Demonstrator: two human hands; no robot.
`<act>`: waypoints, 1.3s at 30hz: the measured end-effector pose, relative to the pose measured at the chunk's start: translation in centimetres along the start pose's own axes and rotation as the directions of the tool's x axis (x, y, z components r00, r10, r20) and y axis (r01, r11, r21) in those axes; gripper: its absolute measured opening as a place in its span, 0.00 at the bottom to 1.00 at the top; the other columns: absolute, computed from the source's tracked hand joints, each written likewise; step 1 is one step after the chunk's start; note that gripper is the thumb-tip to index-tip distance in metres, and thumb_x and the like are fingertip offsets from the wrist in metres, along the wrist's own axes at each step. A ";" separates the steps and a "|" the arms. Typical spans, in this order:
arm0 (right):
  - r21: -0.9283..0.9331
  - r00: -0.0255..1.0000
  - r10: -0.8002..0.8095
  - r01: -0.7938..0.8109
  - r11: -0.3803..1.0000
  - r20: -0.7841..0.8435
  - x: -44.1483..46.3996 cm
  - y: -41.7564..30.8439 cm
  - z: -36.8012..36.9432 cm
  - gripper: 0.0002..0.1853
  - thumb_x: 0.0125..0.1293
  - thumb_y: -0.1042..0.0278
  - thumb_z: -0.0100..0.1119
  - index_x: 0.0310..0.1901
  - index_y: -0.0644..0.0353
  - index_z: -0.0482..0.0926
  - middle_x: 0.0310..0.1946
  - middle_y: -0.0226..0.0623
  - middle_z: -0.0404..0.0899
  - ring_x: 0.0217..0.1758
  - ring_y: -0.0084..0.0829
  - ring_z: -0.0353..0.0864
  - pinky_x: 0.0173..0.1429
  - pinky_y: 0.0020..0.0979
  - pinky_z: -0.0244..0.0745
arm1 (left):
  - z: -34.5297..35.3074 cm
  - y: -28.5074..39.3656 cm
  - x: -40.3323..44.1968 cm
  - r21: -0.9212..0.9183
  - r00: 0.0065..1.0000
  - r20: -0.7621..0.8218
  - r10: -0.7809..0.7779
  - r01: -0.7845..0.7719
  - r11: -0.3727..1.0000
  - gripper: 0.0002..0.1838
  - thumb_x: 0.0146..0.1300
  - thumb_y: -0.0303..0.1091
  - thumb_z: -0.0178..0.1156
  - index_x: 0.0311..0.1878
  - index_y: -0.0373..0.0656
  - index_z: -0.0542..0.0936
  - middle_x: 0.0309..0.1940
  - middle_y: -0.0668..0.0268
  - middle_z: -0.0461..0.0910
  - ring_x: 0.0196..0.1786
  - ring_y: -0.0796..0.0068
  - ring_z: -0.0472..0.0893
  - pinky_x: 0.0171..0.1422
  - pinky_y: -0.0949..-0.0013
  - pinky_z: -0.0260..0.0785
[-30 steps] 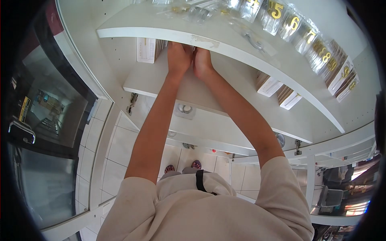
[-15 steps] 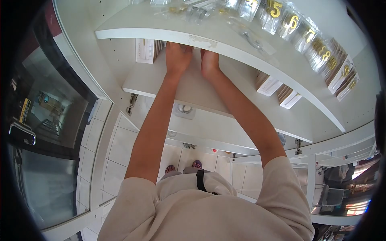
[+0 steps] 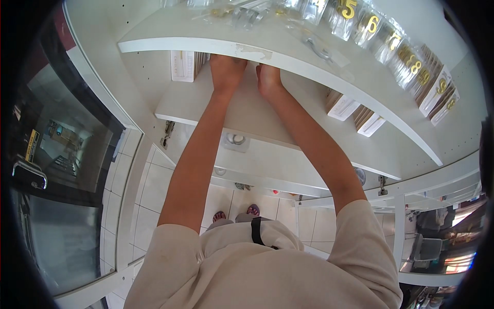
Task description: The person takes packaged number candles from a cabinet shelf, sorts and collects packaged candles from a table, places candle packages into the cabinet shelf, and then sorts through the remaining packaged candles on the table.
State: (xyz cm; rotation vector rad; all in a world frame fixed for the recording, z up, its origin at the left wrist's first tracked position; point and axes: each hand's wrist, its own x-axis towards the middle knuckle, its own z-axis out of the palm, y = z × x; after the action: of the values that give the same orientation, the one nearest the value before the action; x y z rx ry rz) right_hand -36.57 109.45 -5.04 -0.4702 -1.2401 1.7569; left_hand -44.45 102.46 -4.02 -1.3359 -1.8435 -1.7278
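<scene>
Both my hands reach in under the white upper shelf (image 3: 206, 45), above the white shelf (image 3: 190, 103) below it. My left hand (image 3: 226, 73) is beside a row of upright white packs (image 3: 182, 66) at the left; the upper shelf's edge hides its fingers. Close to its right, my right hand (image 3: 269, 80) is turned inward, its fingertips also out of sight. What either hand holds, if anything, is hidden. Farther right on the same shelf stand two more stacks of white packs (image 3: 343, 105).
Bagged gold number signs (image 3: 372, 24) line the upper shelf, with a clear-wrapped metal handle (image 3: 318, 49) near its edge. A lower shelf holds a packaged round metal item (image 3: 235, 140). A dark door with a metal handle (image 3: 29, 174) is at the left.
The view has shifted slightly. Both hands stay under the upper shelf in nearly the same place, with only a slight change in the right hand's pose.
</scene>
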 end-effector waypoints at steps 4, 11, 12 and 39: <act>-0.002 0.999 0.050 -0.050 0.999 -0.005 0.4 0.0 -0.5 0.31 0.66 0.52 0.44 0.65 0.62 0.56 0.68 0.43 0.50 0.71 0.36 0.47 0.73 0.35 0.38 | 0.1 0.0 0.0 -0.003 0.999 -0.021 -0.031 0.031 1.000 0.22 0.42 0.26 0.66 0.46 0.34 0.76 0.41 0.53 0.78 0.42 0.53 0.77 0.49 0.61 0.68; -0.032 0.997 0.077 -0.077 0.997 0.003 1.1 0.4 -0.1 0.29 0.65 0.54 0.47 0.63 0.62 0.59 0.66 0.43 0.54 0.68 0.36 0.52 0.71 0.34 0.44 | -0.1 0.2 -0.1 -0.020 0.995 0.015 -0.099 0.099 0.995 0.23 0.43 0.27 0.66 0.47 0.32 0.75 0.42 0.51 0.77 0.43 0.52 0.77 0.49 0.61 0.68; -0.042 0.997 0.074 -0.073 0.996 0.004 1.2 0.6 0.0 0.29 0.65 0.54 0.47 0.62 0.62 0.60 0.65 0.42 0.56 0.67 0.36 0.54 0.70 0.34 0.46 | -0.2 0.2 -0.2 -0.028 0.994 0.022 -0.108 0.108 0.994 0.24 0.43 0.27 0.66 0.47 0.32 0.75 0.42 0.50 0.77 0.43 0.52 0.77 0.49 0.61 0.68; -0.712 0.803 -0.508 0.551 0.435 0.311 10.6 6.2 -6.4 0.29 0.61 0.55 0.55 0.62 0.54 0.64 0.61 0.38 0.66 0.62 0.39 0.65 0.66 0.37 0.59 | 0.5 -1.4 -0.8 -0.062 0.999 -0.026 -0.036 0.034 0.998 0.24 0.44 0.26 0.65 0.48 0.32 0.74 0.42 0.51 0.76 0.42 0.55 0.76 0.49 0.62 0.69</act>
State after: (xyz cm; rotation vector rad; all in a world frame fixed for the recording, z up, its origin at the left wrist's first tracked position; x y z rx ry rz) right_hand -40.23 121.23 -11.29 -0.4356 -1.9297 0.6012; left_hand -44.92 102.78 -5.57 -1.3038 -1.8243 -1.8246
